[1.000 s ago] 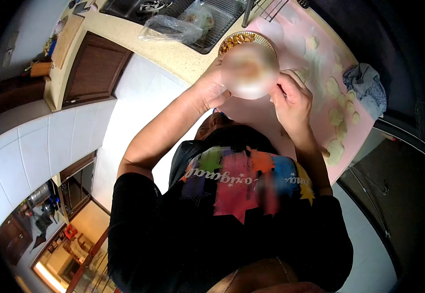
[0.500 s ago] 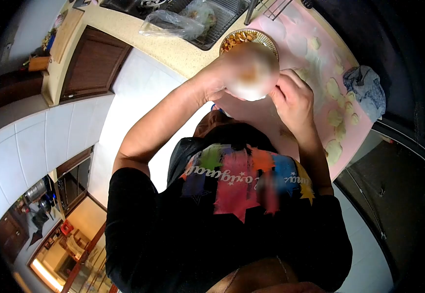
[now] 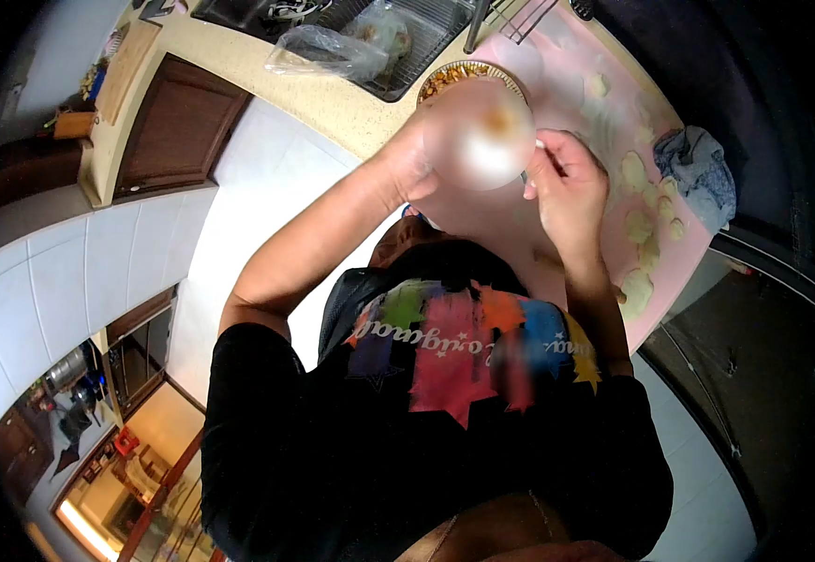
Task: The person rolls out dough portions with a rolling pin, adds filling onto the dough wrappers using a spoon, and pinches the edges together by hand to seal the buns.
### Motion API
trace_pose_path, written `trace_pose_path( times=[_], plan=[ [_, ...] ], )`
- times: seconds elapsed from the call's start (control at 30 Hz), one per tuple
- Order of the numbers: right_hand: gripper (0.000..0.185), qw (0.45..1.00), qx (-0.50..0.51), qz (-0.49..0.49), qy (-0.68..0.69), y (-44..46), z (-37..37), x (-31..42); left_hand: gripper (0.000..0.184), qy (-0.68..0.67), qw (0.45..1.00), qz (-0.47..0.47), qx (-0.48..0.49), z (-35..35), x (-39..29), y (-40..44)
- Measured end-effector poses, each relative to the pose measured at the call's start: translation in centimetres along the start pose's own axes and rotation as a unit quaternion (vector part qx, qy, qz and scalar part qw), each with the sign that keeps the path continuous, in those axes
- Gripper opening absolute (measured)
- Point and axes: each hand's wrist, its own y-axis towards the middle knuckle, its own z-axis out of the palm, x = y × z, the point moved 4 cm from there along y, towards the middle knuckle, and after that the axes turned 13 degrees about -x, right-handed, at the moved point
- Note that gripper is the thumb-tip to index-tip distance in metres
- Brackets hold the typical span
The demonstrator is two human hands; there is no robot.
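Note:
My left hand [image 3: 415, 159] is closed around a whitish round piece of dough [image 3: 487, 159] with a brown-orange patch of filling on it; a blur covers most of the dough and the fingers. At the dough's right edge, my right hand [image 3: 569, 183] has its fingers curled and pinched, with a small white bit at the fingertips that I cannot make out. Just beyond the left hand stands a fluted dish [image 3: 501, 70] of chopped brown-orange filling [image 3: 454, 75].
A pink mat [image 3: 581, 239] bears several flattened dough pieces [image 3: 639, 225]. A brown stick-like thing [image 3: 546, 256] lies partly under my right forearm. A crumpled cloth [image 3: 703, 173] sits at the right edge. A plastic bag [image 3: 333, 51] rests by the sink rack [image 3: 440, 42].
My right hand has shifted slightly right, and a white bit now shows at its fingertips. The dough's filling patch appears higher and further right. My left hand stays about where it was.

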Motion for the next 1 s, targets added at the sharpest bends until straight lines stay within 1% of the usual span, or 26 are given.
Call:
trace_pose_path(
  times=[0.03,0.07,0.1,0.13,0.17,0.2,0.23,0.27,0.3,0.37,0.4,0.43,0.47,0.5,0.53,0.57,0.63,0.67,0.73,0.77,0.83,0.87,0.9,0.93,0.97,1.0],
  plan=[
    [0.016,1.0,0.0,-0.001,0.0,0.1,-0.1,0.0,0.041,-0.003,0.999,-0.019,-0.026,0.0,0.6,0.0],
    [0.019,0.982,0.004,-0.182,-0.059,-0.1,0.0,1.3,0.039,0.024,0.999,-0.024,-0.039,-0.2,0.9,0.0],
    [0.022,0.927,0.009,-0.356,-0.116,-0.6,0.2,2.3,0.038,0.051,0.997,-0.029,-0.051,-0.1,0.7,-0.2],
    [0.03,0.904,0.036,-0.405,-0.135,-0.6,0.2,2.7,0.038,0.05,0.997,-0.029,-0.051,-0.3,0.8,-0.1],
    [0.03,0.904,0.037,-0.404,-0.135,-0.7,0.2,3.1,0.037,0.062,0.997,-0.03,-0.037,-0.4,1.0,0.1],
    [0.032,0.911,0.022,-0.385,-0.146,-0.8,-0.1,3.4,0.036,0.074,0.997,-0.029,-0.024,-0.4,1.1,0.0],
    [0.034,0.918,0.007,-0.365,-0.155,-0.9,-0.1,3.5,0.036,0.074,0.997,-0.029,-0.026,-0.6,1.2,-0.1],
    [0.035,0.935,-0.029,-0.311,-0.17,-0.7,-0.3,3.8,0.037,0.086,0.995,-0.039,-0.035,-0.6,1.1,-0.2],
    [0.035,0.935,-0.028,-0.311,-0.17,-0.7,-0.4,3.5,0.037,0.097,0.993,-0.05,-0.043,-0.5,0.9,-0.4],
    [0.035,0.981,0.079,-0.152,-0.094,-0.2,-0.1,1.4,0.037,0.092,0.992,-0.064,-0.053,-0.6,0.8,-0.6],
    [0.029,0.972,0.066,-0.184,-0.131,-0.3,-0.1,1.7,0.036,0.09,0.993,-0.065,-0.035,-0.7,1.1,-0.2],
    [0.029,0.972,0.067,-0.185,-0.131,-0.3,-0.1,1.6,0.036,0.087,0.994,-0.065,-0.018,-0.8,1.3,-0.1],
    [0.027,0.941,0.062,-0.29,-0.163,-0.5,0.0,2.2,0.036,0.087,0.994,-0.065,-0.019,-0.9,1.5,0.0],
    [0.024,0.898,0.055,-0.392,-0.192,-0.9,0.2,2.7,0.035,0.11,0.991,-0.068,-0.025,-0.9,1.5,-0.1],
    [0.023,0.872,0.077,-0.444,-0.189,-1.3,0.2,3.4,0.034,0.134,0.988,-0.07,-0.031,-0.9,1.5,-0.2],
    [0.023,0.872,0.077,-0.444,-0.189,-1.2,0.2,3.7,0.034,0.134,0.988,-0.07,-0.031,-1.0,1.5,-0.1],
    [0.026,0.859,0.126,-0.459,-0.188,-1.4,0.4,4.3,0.035,0.142,0.988,-0.066,0.016,-0.9,1.4,0.0],
    [0.026,0.859,0.126,-0.46,-0.188,-1.4,0.5,4.6,0.035,0.142,0.988,-0.066,0.016,-1.0,1.3,0.0],
    [0.026,0.912,0.045,-0.366,-0.18,-0.8,0.1,4.8,0.034,0.203,0.978,-0.029,0.044,-0.5,0.5,-0.3],
    [0.026,0.912,0.046,-0.366,-0.18,-0.8,0.0,4.6,0.034,0.202,0.978,-0.029,0.044,-0.4,-0.1,-0.7],
    [0.025,0.943,0.1,-0.295,-0.119,-0.4,0.0,3.3,0.037,0.217,0.976,-0.029,0.022,-0.3,-1.7,-1.5],
    [0.021,0.933,0.069,-0.331,-0.126,-0.3,-0.2,3.6,0.048,0.196,0.981,-0.002,-0.001,-0.9,-1.4,-1.0],
    [0.021,0.932,0.068,-0.331,-0.127,-0.4,-0.2,3.5,0.06,0.153,0.988,-0.014,-0.03,-1.1,-1.4,-0.6],
    [0.02,0.973,0.033,-0.217,-0.072,-0.2,-0.3,2.7,0.064,0.081,0.996,0.006,-0.03,-1.4,-1.0,-0.4],
    [0.018,0.995,-0.003,-0.098,-0.015,-0.1,-0.4,1.7,0.068,0.01,0.999,0.024,-0.03,-1.5,-0.1,-0.3],
    [0.014,0.998,-0.009,-0.033,0.052,-0.3,0.1,1.1,0.072,-0.05,0.997,0.03,-0.053,-1.2,1.3,0.0]
  ],
)
